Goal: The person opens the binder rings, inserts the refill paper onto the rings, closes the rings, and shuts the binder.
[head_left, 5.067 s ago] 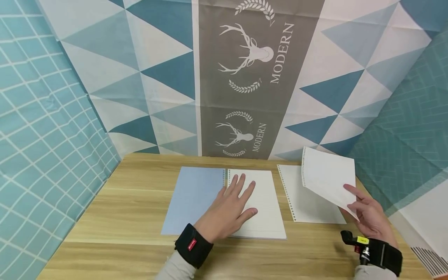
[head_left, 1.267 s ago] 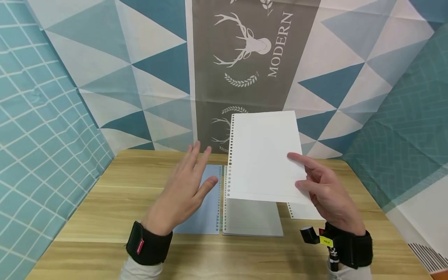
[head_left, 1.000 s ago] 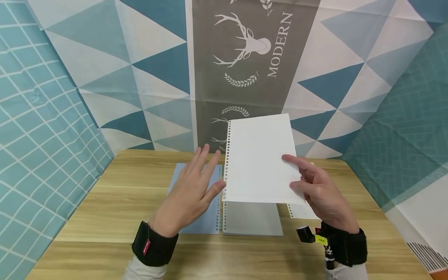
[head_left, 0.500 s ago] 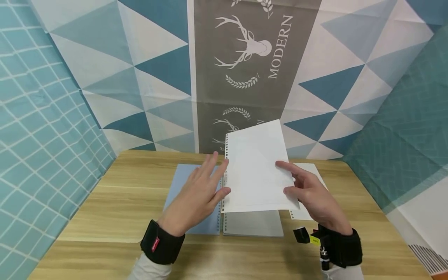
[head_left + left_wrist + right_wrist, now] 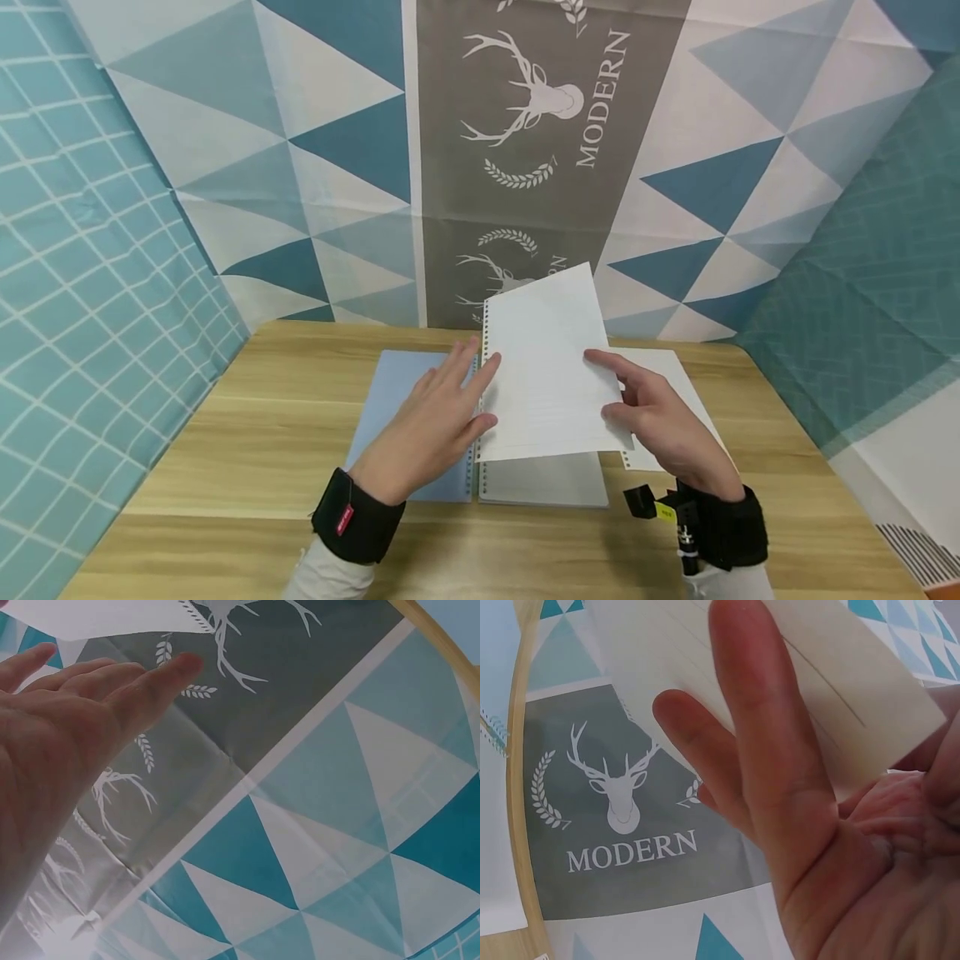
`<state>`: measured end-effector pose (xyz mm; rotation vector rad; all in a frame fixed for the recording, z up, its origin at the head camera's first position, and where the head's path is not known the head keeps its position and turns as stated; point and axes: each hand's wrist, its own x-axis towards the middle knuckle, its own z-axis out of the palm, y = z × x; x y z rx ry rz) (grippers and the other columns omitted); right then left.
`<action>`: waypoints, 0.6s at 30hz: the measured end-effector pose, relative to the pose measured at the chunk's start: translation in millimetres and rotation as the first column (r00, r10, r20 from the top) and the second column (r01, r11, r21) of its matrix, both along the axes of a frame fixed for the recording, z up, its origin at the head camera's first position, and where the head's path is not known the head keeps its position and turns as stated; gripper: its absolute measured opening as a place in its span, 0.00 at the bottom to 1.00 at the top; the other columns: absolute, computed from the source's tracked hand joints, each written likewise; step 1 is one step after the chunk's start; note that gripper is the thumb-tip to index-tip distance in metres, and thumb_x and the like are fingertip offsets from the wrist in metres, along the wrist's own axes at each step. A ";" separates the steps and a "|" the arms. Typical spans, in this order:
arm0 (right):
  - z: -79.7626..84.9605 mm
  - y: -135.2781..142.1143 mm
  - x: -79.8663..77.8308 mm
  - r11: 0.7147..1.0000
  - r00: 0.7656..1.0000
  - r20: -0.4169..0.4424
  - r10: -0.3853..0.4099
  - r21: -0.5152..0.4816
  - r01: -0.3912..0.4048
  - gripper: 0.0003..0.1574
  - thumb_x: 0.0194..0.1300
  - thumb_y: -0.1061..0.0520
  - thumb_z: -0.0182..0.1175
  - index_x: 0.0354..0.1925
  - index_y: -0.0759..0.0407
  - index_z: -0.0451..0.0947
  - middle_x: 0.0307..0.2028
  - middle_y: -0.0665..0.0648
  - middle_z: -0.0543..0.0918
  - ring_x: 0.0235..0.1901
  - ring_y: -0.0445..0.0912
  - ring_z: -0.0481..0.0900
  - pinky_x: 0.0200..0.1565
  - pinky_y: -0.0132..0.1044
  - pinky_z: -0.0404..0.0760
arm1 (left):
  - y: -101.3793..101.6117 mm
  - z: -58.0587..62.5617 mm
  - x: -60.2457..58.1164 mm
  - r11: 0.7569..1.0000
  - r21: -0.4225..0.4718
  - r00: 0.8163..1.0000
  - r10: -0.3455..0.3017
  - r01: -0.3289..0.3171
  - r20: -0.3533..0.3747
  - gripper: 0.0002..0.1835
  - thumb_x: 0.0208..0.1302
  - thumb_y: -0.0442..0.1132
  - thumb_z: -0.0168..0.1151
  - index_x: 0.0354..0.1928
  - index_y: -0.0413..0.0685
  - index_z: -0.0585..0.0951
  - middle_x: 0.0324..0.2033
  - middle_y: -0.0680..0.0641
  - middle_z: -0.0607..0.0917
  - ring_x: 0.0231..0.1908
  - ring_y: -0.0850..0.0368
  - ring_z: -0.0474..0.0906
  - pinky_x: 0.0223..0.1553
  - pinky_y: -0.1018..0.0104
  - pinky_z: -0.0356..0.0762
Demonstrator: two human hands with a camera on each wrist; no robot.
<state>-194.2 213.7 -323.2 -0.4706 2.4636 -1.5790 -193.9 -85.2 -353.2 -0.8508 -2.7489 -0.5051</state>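
My right hand (image 5: 660, 417) pinches a white loose-leaf sheet (image 5: 555, 358) by its right edge, thumb on one face and fingers on the other. The sheet hangs tilted above the open notebook, its punched left edge over the binding. Beneath it lie the notebook's page stack (image 5: 543, 483) and, to the left, its pale blue cover (image 5: 393, 383). At the sheet's left edge is my left hand (image 5: 427, 425), fingers extended and spread, fingertips overlapping the holes in the head view. In the right wrist view, ruled lines show on the sheet (image 5: 870, 727).
A second punched sheet (image 5: 667, 367) lies on the wooden table (image 5: 247, 467), right of the notebook. Patterned cloth (image 5: 510, 192) stands behind the table, and a teal grid cloth (image 5: 90, 250) along the left.
The right hand has carried the sheet from the right side to over the notebook, then lowered and tilted it. The left hand lifted off the page, drew back left, then came right to the sheet's edge.
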 end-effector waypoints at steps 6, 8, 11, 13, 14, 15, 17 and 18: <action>-3.1 -4.3 -1.5 0.998 1.000 0.005 -0.014 0.061 0.014 0.42 0.66 0.73 0.48 0.77 0.57 0.60 0.77 0.63 0.59 0.55 0.57 0.73 0.45 0.31 0.77 | 1.1 -3.1 -0.4 1.000 -0.005 1.000 -0.016 0.016 0.005 0.39 0.72 0.49 0.62 0.79 0.51 0.59 0.80 0.37 0.54 0.80 0.38 0.50 0.67 0.33 0.67; -4.5 -5.4 -2.1 0.997 1.000 0.011 -0.018 0.075 0.017 0.42 0.66 0.73 0.48 0.77 0.57 0.59 0.78 0.62 0.57 0.60 0.57 0.71 0.48 0.31 0.76 | 2.3 -4.9 -1.2 1.000 -0.013 1.000 -0.018 0.019 0.010 0.38 0.72 0.49 0.62 0.79 0.51 0.59 0.80 0.36 0.54 0.79 0.38 0.51 0.67 0.33 0.67; -6.0 -6.6 -2.8 0.996 0.999 0.017 -0.032 0.088 0.030 0.42 0.66 0.73 0.48 0.77 0.57 0.59 0.78 0.63 0.57 0.61 0.58 0.72 0.50 0.32 0.77 | 4.4 -7.5 -2.2 1.000 -0.022 1.000 -0.021 0.022 0.022 0.39 0.72 0.49 0.63 0.79 0.51 0.59 0.80 0.37 0.54 0.79 0.38 0.52 0.66 0.33 0.68; -6.5 -7.6 -3.4 0.994 0.999 0.020 -0.041 0.098 0.039 0.42 0.66 0.73 0.48 0.77 0.58 0.59 0.77 0.63 0.59 0.58 0.58 0.74 0.49 0.33 0.78 | 5.6 -9.0 -2.5 0.999 -0.022 0.999 -0.024 0.025 0.032 0.39 0.72 0.49 0.63 0.79 0.51 0.59 0.80 0.38 0.54 0.79 0.39 0.52 0.67 0.33 0.68; -6.7 -8.2 -3.7 0.993 0.999 0.020 -0.045 0.107 0.043 0.42 0.66 0.73 0.48 0.77 0.58 0.59 0.77 0.64 0.60 0.57 0.57 0.74 0.49 0.33 0.78 | 6.2 -9.9 -2.7 0.999 -0.021 0.999 -0.025 0.026 0.034 0.39 0.72 0.49 0.63 0.79 0.51 0.59 0.80 0.38 0.54 0.79 0.39 0.53 0.67 0.33 0.68; -6.8 -8.8 -4.0 0.992 0.999 0.018 -0.049 0.117 0.047 0.42 0.66 0.73 0.48 0.77 0.58 0.59 0.77 0.64 0.60 0.56 0.57 0.74 0.48 0.33 0.77 | 6.6 -10.5 -2.7 0.999 -0.022 0.999 -0.027 0.028 0.036 0.39 0.72 0.49 0.63 0.79 0.51 0.59 0.80 0.38 0.54 0.79 0.39 0.53 0.67 0.33 0.68; -6.8 -10.2 -4.5 0.989 0.998 0.014 -0.053 0.141 0.051 0.42 0.66 0.72 0.48 0.77 0.58 0.59 0.76 0.65 0.61 0.54 0.56 0.74 0.47 0.33 0.77 | 7.5 -11.7 -2.4 0.999 -0.022 0.999 -0.030 0.031 0.042 0.38 0.72 0.49 0.62 0.79 0.51 0.59 0.80 0.38 0.54 0.79 0.39 0.53 0.67 0.33 0.68; -7.0 -10.7 -4.7 0.986 0.998 0.013 -0.059 0.157 0.056 0.42 0.66 0.72 0.48 0.77 0.58 0.59 0.76 0.64 0.61 0.54 0.55 0.74 0.47 0.34 0.76 | 7.9 -12.5 -2.6 0.999 -0.024 0.999 -0.031 0.032 0.044 0.38 0.72 0.49 0.62 0.79 0.51 0.59 0.80 0.38 0.54 0.79 0.39 0.54 0.67 0.33 0.68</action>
